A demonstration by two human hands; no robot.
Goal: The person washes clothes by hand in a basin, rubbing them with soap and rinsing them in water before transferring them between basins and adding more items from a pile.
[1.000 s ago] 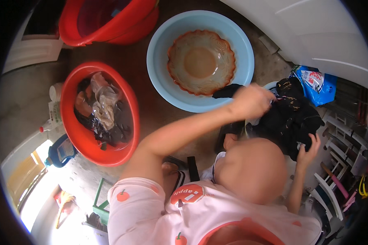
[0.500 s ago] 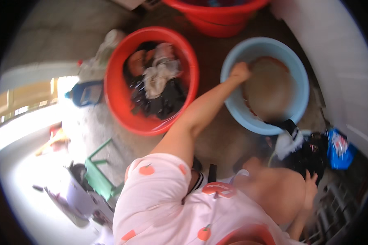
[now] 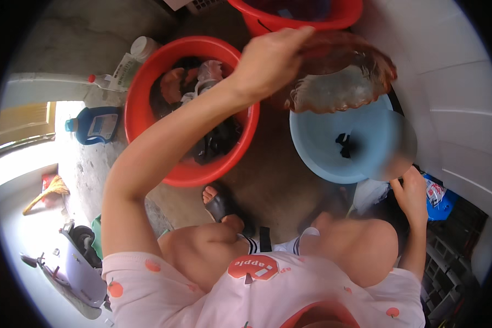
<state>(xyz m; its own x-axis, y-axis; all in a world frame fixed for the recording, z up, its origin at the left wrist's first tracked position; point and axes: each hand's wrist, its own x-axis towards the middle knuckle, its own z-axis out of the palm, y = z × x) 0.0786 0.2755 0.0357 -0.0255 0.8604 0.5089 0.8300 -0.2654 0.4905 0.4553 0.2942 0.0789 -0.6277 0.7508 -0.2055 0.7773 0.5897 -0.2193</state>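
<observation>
My left hand (image 3: 273, 63) grips the edge of a reddish-brown translucent bowl-like vessel (image 3: 341, 74) with a wavy rim. It is held tilted above the far side of a light blue basin (image 3: 314, 145), where a small black piece of cloth (image 3: 343, 145) lies. My right hand (image 3: 413, 191) is by the basin's near right side, fingers bent, beside a white cloth or bag (image 3: 370, 195) and dark material. A blurred round patch in front of that hand hides what its fingers hold, if anything.
A red basin (image 3: 136, 147) of dark and pale clothes stands to the left; another red tub (image 3: 333, 23) is behind. Blue detergent bottle (image 3: 98, 126), white tub (image 3: 143, 49), purple scooter-like object (image 3: 82, 268) and straw broom (image 3: 49, 191) are left. A blue packet (image 3: 440, 205) and white wall (image 3: 448, 98) are right.
My left hand has risen out of the blue basin, bringing the brown vessel up and away from me. My right hand has moved forward toward the basin's near right rim.
</observation>
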